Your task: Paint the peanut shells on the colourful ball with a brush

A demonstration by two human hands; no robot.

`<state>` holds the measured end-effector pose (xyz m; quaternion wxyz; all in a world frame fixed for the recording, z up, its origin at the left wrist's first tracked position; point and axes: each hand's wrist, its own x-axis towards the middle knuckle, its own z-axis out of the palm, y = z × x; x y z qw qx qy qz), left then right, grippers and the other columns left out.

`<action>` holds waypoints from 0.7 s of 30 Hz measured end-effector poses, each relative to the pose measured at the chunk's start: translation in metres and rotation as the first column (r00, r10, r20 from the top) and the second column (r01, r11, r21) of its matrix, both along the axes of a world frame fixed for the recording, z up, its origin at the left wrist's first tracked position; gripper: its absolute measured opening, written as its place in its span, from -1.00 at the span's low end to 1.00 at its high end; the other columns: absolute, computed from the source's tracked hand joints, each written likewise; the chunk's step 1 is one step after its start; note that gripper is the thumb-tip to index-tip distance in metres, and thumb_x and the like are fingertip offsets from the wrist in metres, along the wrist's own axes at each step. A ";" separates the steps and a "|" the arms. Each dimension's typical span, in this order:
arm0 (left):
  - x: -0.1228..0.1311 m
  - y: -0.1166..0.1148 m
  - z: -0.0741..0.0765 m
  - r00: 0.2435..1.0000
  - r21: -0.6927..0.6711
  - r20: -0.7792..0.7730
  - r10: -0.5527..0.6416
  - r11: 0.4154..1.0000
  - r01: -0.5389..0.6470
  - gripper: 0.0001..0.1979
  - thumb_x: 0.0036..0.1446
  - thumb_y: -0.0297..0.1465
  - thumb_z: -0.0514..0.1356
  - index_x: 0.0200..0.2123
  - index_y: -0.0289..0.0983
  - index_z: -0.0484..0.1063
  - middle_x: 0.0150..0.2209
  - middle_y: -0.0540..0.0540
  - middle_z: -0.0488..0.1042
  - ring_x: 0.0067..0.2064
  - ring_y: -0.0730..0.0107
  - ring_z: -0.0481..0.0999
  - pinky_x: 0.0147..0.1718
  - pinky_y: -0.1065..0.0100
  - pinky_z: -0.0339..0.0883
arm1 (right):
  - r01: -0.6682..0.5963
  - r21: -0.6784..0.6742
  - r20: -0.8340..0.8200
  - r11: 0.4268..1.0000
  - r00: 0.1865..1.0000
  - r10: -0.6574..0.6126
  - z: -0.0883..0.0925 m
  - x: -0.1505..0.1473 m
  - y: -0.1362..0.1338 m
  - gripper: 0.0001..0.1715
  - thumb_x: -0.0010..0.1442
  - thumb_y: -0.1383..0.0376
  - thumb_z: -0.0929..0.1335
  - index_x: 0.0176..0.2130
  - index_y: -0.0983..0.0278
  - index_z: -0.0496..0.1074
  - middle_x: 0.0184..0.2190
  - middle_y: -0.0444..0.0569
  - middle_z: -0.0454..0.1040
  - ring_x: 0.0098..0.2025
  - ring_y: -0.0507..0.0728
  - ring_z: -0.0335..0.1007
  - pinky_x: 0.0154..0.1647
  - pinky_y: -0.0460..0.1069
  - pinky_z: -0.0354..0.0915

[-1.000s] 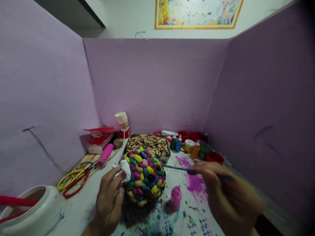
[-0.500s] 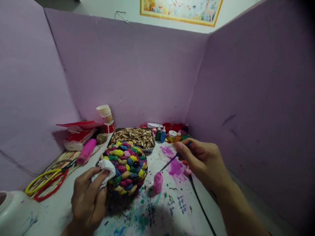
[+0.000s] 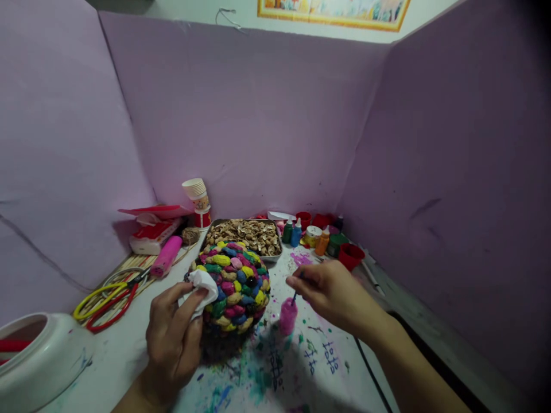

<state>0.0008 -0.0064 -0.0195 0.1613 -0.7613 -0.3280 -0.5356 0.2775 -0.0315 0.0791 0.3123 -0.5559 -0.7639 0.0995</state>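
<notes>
My left hand [image 3: 176, 335] is closed on a crumpled white tissue [image 3: 204, 289], pressed against the left side of a round object covered in painted peanut shells [image 3: 235, 287]. The shells are pink, yellow, green, blue and tan, with a shiny black bead [image 3: 251, 281] on the front. My right hand [image 3: 329, 292] pinches a thin dark-blue paintbrush [image 3: 295, 297], its lower end down in the mouth of a small pink paint bottle [image 3: 288, 317]. The brush tip is hidden inside the bottle, which stands upright on the paint-stained white table [image 3: 253, 390].
Behind the ball lies a metal tray of empty shells [image 3: 249, 235]. Several paint bottles [image 3: 296, 232] and a red cup [image 3: 350, 256] stand at the back right. Scissors [image 3: 107, 301], a pink roll [image 3: 166, 256] and a white pot [image 3: 51, 355] are on the left. Purple panels [image 3: 245, 115] enclose the table.
My right hand has lowered, and the brush has gone from the bottle's rim down into its mouth. The whole view has shifted slightly; my left hand still holds the tissue against the ball.
</notes>
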 end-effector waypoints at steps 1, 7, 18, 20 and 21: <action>0.000 0.000 0.000 1.000 -0.001 0.000 -0.003 1.000 0.003 -0.32 0.10 -0.63 0.12 0.28 -0.09 0.24 0.06 -0.23 0.30 0.05 0.10 0.36 0.00 0.14 0.28 | -0.019 -0.052 0.016 0.998 1.000 0.020 -0.004 -0.001 0.002 -0.58 0.19 0.33 0.37 -0.66 0.28 0.34 -0.78 -0.28 0.06 -0.72 -0.08 -0.11 -0.72 -0.13 -0.18; -0.001 -0.001 -0.001 1.000 -0.018 -0.004 0.002 1.000 -0.002 -0.33 0.11 -0.63 0.11 0.27 -0.09 0.24 0.06 -0.22 0.31 0.06 0.10 0.34 0.01 0.13 0.27 | -0.063 -0.101 0.035 0.993 0.997 0.067 -0.011 0.001 0.006 -0.63 0.16 0.35 0.39 -0.66 0.28 0.42 -0.79 -0.25 0.18 -0.75 -0.09 -0.05 -0.75 -0.15 -0.15; -0.001 0.000 0.000 1.000 -0.009 0.005 0.023 1.000 -0.023 -0.38 0.11 -0.60 0.12 0.24 -0.11 0.27 0.07 -0.22 0.32 0.06 0.10 0.36 0.01 0.11 0.29 | 0.131 0.118 -0.305 0.984 0.948 -0.090 0.024 0.031 -0.023 -0.58 0.26 0.06 0.34 -0.49 0.27 0.49 -0.68 -0.16 0.37 -0.67 -0.02 0.26 -0.71 -0.13 0.17; -0.001 0.000 0.001 1.000 -0.011 0.011 0.026 1.000 -0.026 -0.39 0.12 -0.59 0.11 0.23 -0.09 0.28 0.07 -0.21 0.32 0.07 0.09 0.36 0.01 0.11 0.31 | 0.209 0.212 -0.446 0.955 0.890 -0.096 0.027 0.033 -0.027 -0.64 0.23 0.08 0.39 -0.47 0.26 0.54 -0.63 -0.10 0.48 -0.64 0.03 0.40 -0.69 -0.12 0.29; -0.001 0.001 0.002 1.000 -0.013 0.008 0.022 1.000 -0.021 -0.40 0.12 -0.58 0.11 0.23 -0.08 0.28 0.08 -0.21 0.33 0.08 0.09 0.36 0.01 0.10 0.31 | 0.249 0.254 -0.516 0.935 0.852 -0.087 0.028 0.032 -0.029 -0.68 0.21 0.09 0.41 -0.46 0.24 0.55 -0.62 -0.09 0.52 -0.63 0.05 0.45 -0.68 -0.12 0.33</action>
